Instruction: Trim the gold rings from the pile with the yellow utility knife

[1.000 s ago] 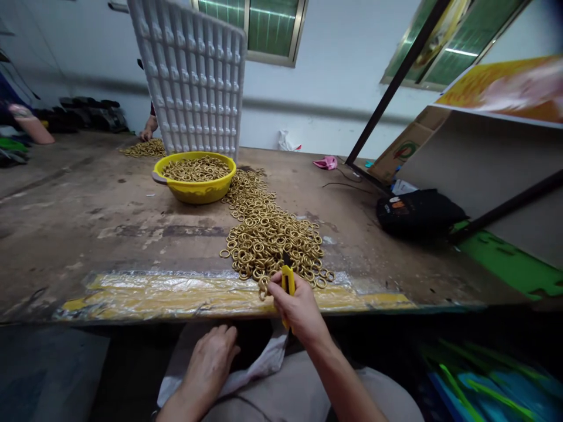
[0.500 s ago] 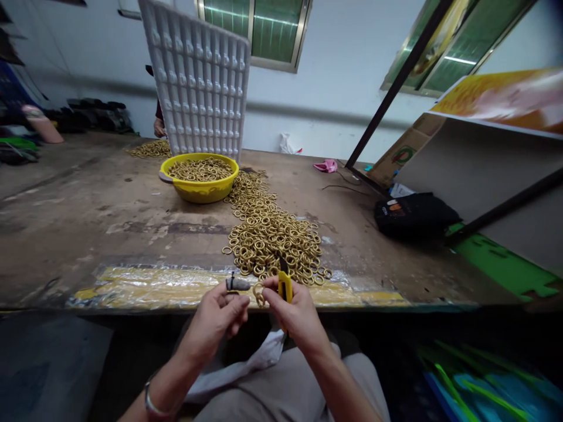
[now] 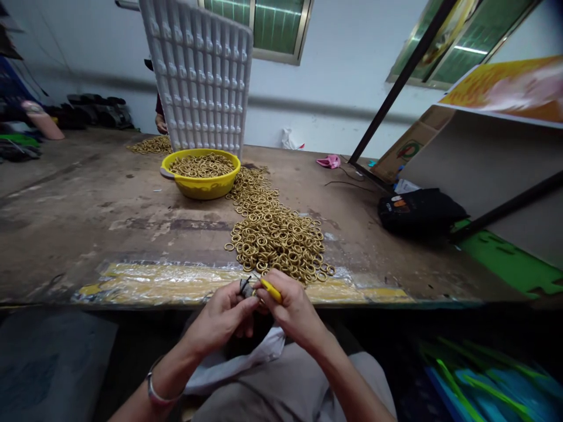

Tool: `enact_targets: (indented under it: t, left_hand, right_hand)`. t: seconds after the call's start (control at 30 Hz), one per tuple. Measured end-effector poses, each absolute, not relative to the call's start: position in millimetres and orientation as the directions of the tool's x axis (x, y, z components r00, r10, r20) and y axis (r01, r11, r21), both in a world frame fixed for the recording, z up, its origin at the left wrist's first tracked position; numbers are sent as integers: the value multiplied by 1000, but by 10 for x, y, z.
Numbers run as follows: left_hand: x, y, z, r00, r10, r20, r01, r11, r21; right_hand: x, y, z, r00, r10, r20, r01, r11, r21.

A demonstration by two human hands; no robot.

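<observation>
My right hand (image 3: 292, 305) is closed round a yellow cutter (image 3: 271, 291), its blade end pointing to my left fingers. My left hand (image 3: 229, 313) is closed, with a grey covering (image 3: 246, 288) tied with black string on its index finger. The fingertips of both hands meet over the table's front edge, around a small ring that is mostly hidden. Just beyond them lies a pile of gold rings (image 3: 281, 240), trailing back to a yellow basin (image 3: 202, 187) filled with more rings.
A ribbed grey panel (image 3: 202, 82) stands behind the basin, partly hiding a person's hand (image 3: 161, 124) near another ring pile (image 3: 152, 145). At the right are a black bag (image 3: 417, 212), a pink item (image 3: 329, 161) and a dark slanted frame (image 3: 400, 82).
My hands have come together. The cutter has tilted from upright to pointing left, and the ring between my hands is now mostly covered by fingers.
</observation>
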State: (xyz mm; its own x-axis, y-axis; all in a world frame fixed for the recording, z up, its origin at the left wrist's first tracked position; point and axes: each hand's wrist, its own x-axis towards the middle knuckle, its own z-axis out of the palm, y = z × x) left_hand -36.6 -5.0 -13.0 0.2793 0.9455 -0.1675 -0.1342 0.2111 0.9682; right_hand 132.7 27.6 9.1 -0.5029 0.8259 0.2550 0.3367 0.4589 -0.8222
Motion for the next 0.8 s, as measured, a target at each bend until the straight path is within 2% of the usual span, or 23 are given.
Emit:
enact_targets:
  t: [0.1,0.2,0.3,0.37,0.43,0.5,0.6,0.7,0.8]
  left_hand:
    - [-368,-72,-178,290,940,-181,-254,258,932]
    - [-336,-98,-223,273,940,-207,-387,304,871]
    - [-288,-113,-240,287,931,-223,-458,338,822]
    - [-260,-114,-239,260,937,-235,-464,335,820]
    - [-247,-112,-233,213,947,-239,-440,311,843]
    - [-251,-110,-222,161,960,-227,-389,274,880]
    - [-281,-114,-193,90,978,-191,-289,209,934]
    - [-312,-124,-163,60,985,-164,-213,173,962]
    - [-328,-130,-149,51,986,-159,-149,165,975]
  right_hand:
    - [1298,259,46,-451,867,213,300,372,-879]
    - [1249,216,-81,-327,939,107,144,161,-976]
    - [1213,178,-188,-267,964,-11,8,-9,-1000]
    - [1221,159,-199,-256,967,-15,18,-11,-1000]
    - [1259,142,-163,-253,965,64,141,103,-985]
    - [1314,123,-108,-306,934,184,338,287,-896]
    - [1379,89,-52,-433,867,249,595,482,-644]
    - [1387,58,-41,-467,853,231,746,521,-415]
    - [1354,36,-47,-470,856,217,803,516,-298]
